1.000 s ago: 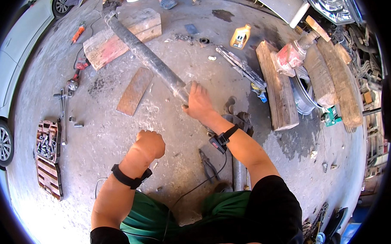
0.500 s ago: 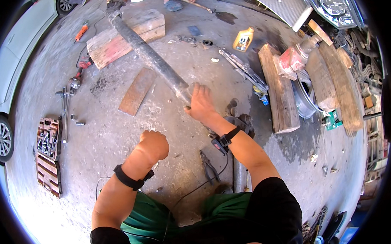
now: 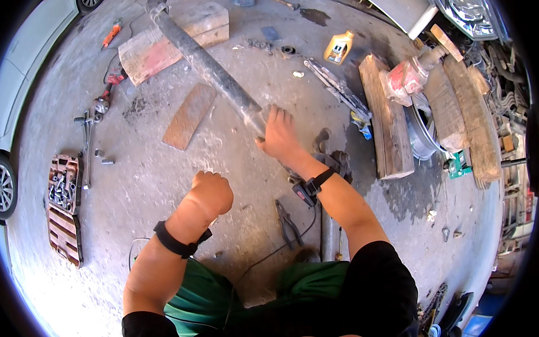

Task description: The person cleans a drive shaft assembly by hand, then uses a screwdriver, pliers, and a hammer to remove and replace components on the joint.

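A long grey metal shaft (image 3: 210, 72) slants from the far left toward the middle, its far part lying over a wooden block (image 3: 152, 51). My right hand (image 3: 282, 134) is closed around the shaft's near end, fingers curled over the top. Closer to me, my left hand (image 3: 211, 193) is a fist held in the air, apart from the shaft. Whatever that fist may contain is hidden. Below the right wrist, pliers (image 3: 288, 223) lie on the floor. A rusty flat plate (image 3: 189, 116) rests left of the shaft.
Left are a socket set case (image 3: 64, 202), a ratchet wrench (image 3: 89, 145), a red power tool (image 3: 108, 94) and a parked car (image 3: 25, 64). Right are an oil bottle (image 3: 339, 47), a wooden beam (image 3: 385, 117), a wheel rim (image 3: 421, 127) and a red jack (image 3: 406, 77).
The view has shifted slightly, with the floor items moving upward in the picture. Another person's hand at the far edge has gone out of view. Both my hands keep their closed shape.
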Available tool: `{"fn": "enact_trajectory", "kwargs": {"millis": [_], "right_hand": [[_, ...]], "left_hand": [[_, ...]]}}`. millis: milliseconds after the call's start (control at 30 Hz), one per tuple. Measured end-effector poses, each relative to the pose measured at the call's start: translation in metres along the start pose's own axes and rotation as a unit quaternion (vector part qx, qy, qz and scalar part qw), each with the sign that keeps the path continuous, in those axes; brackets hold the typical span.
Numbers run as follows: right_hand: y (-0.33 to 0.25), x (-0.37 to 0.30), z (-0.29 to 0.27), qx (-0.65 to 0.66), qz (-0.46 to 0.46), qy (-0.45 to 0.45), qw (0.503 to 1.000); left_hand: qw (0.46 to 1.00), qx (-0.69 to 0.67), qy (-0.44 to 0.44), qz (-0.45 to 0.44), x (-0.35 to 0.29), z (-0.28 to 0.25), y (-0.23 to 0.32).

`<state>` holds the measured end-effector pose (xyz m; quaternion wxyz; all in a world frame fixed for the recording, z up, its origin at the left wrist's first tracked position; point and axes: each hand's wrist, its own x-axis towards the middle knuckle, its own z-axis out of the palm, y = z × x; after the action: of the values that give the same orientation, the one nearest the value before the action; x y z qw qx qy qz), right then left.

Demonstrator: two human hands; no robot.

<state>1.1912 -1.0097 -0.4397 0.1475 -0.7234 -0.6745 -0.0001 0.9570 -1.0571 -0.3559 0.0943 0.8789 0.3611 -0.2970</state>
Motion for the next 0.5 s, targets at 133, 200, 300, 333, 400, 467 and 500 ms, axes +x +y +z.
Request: {"fn": "enact_trajectory", "kwargs": {"millis": [133,200,300,333,400,467,500], "right_hand": [[0.0,0.0,-0.002,-0.008,-0.001,-0.003,1.0],[-0.001,0.0,-0.006,-0.012,0.005,-0.014,1.0],[-0.003,0.0,-0.011,-0.019,0.005,-0.028,0.999],[-0.004,0.0,-0.011,-0.019,0.006,-0.029,0.999],[-0.004,-0.001,-0.013,-0.019,0.002,-0.033,0.999],[-0.003,-0.001,-0.01,-0.027,-0.004,-0.03,0.999],[-0.003,-0.001,-0.009,-0.035,-0.01,-0.027,0.999]], "left_hand": [[1.0,-0.006,-0.01,-0.014,-0.002,-0.006,0.005],[1.0,-0.006,-0.02,-0.013,-0.003,-0.01,0.005],[0.999,-0.007,-0.029,-0.012,-0.002,-0.008,0.005],[0.999,-0.009,-0.028,-0.014,-0.002,-0.007,0.004],[1.0,-0.002,-0.024,-0.005,-0.002,-0.007,0.004],[1.0,0.005,-0.02,0.003,-0.002,-0.006,0.002],[1.0,0.003,-0.019,0.004,-0.002,-0.004,0.002]]}}
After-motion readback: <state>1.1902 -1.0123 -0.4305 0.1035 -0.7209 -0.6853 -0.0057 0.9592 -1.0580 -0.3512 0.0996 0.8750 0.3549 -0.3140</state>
